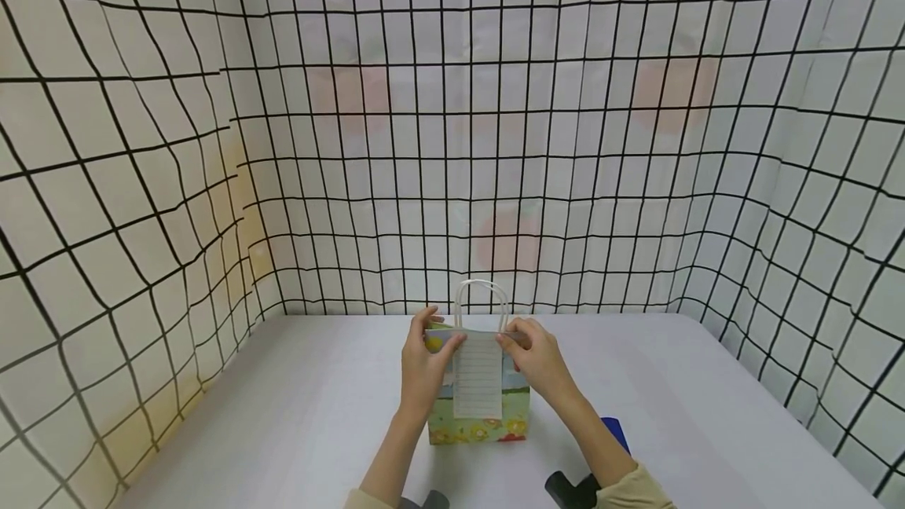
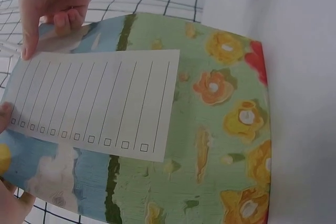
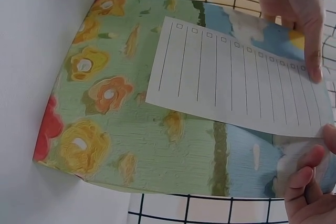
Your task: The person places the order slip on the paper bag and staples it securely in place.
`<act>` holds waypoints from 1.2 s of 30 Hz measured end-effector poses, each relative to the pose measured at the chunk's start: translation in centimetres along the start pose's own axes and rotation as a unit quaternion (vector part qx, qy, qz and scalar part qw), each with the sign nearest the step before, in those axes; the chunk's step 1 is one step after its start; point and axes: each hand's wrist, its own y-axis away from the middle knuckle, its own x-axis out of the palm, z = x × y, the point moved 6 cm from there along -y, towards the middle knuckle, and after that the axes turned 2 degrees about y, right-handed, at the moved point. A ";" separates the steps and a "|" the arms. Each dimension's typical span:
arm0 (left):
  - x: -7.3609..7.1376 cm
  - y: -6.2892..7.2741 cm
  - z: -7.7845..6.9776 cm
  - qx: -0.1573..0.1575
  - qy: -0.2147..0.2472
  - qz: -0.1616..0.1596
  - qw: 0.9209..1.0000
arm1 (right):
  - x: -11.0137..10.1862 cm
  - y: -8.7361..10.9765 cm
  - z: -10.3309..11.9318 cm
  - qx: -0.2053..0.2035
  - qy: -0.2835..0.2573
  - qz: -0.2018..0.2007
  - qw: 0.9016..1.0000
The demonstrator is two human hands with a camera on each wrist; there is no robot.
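A paper gift bag with painted flowers, green ground and blue sky stands upright on the table. Its white handles rise above the rim. Against its front lies a lined checklist sheet, a row of small boxes along one side. My left hand pinches the sheet's upper left corner against the bag, thumb in front, fingers partly hidden behind. At the upper right corner my right hand pinches likewise, its thumb on the sheet's edge. The sheet's lower end hangs over the green part.
A blue object lies on the white table, partly hidden by my right forearm. Dark wrist gear shows at the bottom edge. White walls with a black grid enclose the table at back and sides.
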 end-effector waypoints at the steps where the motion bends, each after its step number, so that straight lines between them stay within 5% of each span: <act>1: 0.0 0.0 0.0 0.000 0.003 0.001 1.000 | 0.0 0.0 0.0 0.000 -0.002 -0.001 1.000; 10: 0.0 -0.2 0.5 -0.016 0.016 0.026 0.999 | -0.2 0.6 0.2 -0.002 -0.023 -0.016 1.000; 17: -0.5 -0.4 -1.6 -0.097 0.058 0.082 0.990 | -0.4 0.6 0.4 0.004 -0.032 -0.017 0.999; 36: -0.3 -0.8 -0.9 -0.143 0.082 0.168 0.972 | -0.5 0.5 0.2 0.017 -0.032 -0.021 0.999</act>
